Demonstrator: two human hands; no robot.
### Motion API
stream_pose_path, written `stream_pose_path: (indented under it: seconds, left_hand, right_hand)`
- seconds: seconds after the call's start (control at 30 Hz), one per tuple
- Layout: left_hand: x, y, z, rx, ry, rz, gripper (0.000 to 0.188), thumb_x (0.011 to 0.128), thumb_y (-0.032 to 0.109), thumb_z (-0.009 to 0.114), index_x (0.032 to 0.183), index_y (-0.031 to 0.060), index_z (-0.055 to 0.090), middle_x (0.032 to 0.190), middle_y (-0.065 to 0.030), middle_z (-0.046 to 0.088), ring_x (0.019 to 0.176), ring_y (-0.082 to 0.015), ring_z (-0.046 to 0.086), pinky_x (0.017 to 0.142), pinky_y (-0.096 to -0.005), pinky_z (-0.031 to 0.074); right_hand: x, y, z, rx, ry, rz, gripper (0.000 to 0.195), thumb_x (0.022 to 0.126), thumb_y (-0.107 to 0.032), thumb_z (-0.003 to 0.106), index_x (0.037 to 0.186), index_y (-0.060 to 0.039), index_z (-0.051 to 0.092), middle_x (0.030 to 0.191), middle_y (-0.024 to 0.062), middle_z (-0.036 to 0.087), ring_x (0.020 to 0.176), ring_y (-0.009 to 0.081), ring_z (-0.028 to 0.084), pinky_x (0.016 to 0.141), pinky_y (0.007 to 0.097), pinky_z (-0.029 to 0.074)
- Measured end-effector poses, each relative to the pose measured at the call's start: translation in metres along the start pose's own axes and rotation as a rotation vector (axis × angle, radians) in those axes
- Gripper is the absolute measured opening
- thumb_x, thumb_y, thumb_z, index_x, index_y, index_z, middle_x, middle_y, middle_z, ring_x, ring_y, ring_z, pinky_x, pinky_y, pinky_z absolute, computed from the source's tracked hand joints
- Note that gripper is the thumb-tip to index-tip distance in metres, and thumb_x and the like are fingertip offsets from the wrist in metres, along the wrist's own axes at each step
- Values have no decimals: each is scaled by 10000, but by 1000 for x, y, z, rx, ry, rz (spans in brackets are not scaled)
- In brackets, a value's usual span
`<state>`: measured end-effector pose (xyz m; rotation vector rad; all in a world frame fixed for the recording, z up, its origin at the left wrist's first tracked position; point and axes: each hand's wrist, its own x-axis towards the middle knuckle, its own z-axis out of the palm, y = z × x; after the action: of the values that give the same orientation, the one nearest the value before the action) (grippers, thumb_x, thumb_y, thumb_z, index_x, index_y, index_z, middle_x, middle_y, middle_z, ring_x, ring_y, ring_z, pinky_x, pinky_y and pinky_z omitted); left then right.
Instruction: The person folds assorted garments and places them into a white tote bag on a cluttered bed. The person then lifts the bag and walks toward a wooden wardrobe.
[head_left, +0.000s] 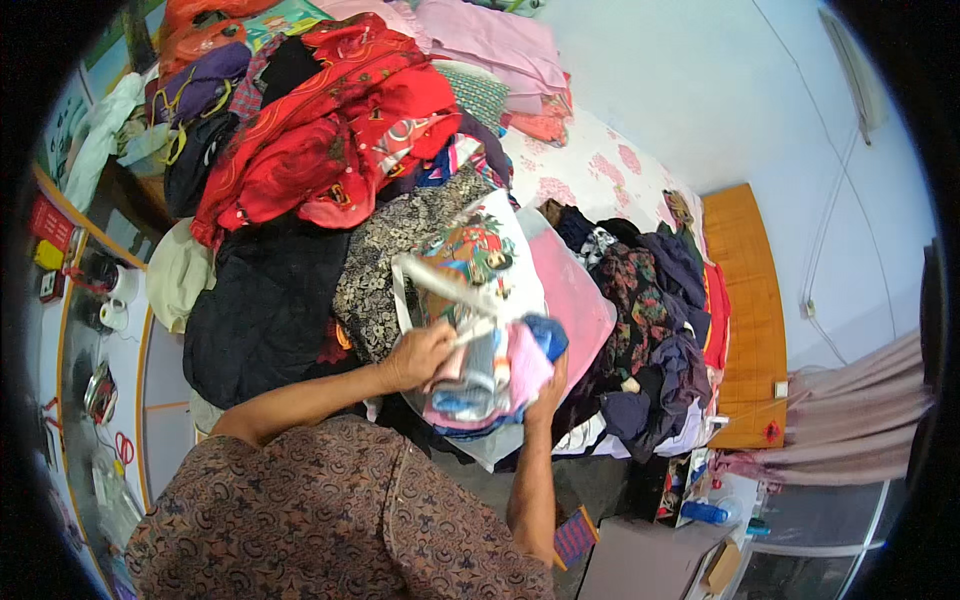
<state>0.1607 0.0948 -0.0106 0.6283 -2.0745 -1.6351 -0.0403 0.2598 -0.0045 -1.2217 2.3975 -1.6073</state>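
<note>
My left hand (421, 358) is closed on a whitish strap (442, 289) of a white printed bag (517, 262). A stack of folded clothes (480, 382), in pink, blue, grey and white, lies in front of me by the bag's near end. My right hand (549, 390) holds the right side of this stack, its fingers partly hidden by the fabric. Under and right of the bag is a pink item in clear plastic (574, 300). A black-and-beige floral cloth (375, 247) lies left of the bag.
Red patterned bedding (337, 135) is heaped at the upper left, black fabric (262, 315) below it. Dark clothes (652, 322) are piled on the right, beside a wooden headboard (742, 322). A shelf unit with scissors (124, 448) stands far left. A grey cabinet (637, 559) is at the lower right.
</note>
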Motion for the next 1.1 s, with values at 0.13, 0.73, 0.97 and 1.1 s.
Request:
stream_pose_path:
  seconds: [0.13, 0.73, 0.97, 1.1]
  left_hand:
    - [-27, -13, 12, 216, 19, 312, 173, 891, 139, 599, 999, 12, 553, 822, -197, 614, 772, -411, 636, 673, -456, 507]
    - [-15, 28, 8, 501, -202, 382, 120, 868, 139, 627, 920, 42, 581, 841, -157, 566, 813, -376, 601, 708, -475, 489]
    - [-26, 18, 25, 480, -253, 413, 221, 797, 151, 686, 956, 48, 571, 894, -145, 548, 856, -363, 595, 727, -457, 490]
    - [-45, 20, 36, 541, -277, 432, 314, 729, 140, 731, 977, 51, 559, 962, -156, 527, 928, -371, 572, 792, -462, 481]
  right_hand:
    - [-35, -47, 11, 133, 57, 161, 441, 769, -186, 823, 1134, -14, 644, 1094, 91, 642, 980, 203, 634, 871, 331, 495]
    - [-109, -30, 50, -109, 172, 8, 239, 785, -38, 624, 1024, -32, 617, 1013, 131, 594, 1002, 304, 587, 871, 386, 475]
    - [-118, -41, 14, 98, 11, 115, 218, 818, -71, 615, 1029, -22, 635, 1082, 130, 601, 1055, 268, 588, 930, 344, 456]
    - [-135, -31, 2, 273, -50, 314, 201, 811, -52, 666, 1007, -14, 643, 1150, 120, 594, 1094, 249, 575, 951, 340, 450]
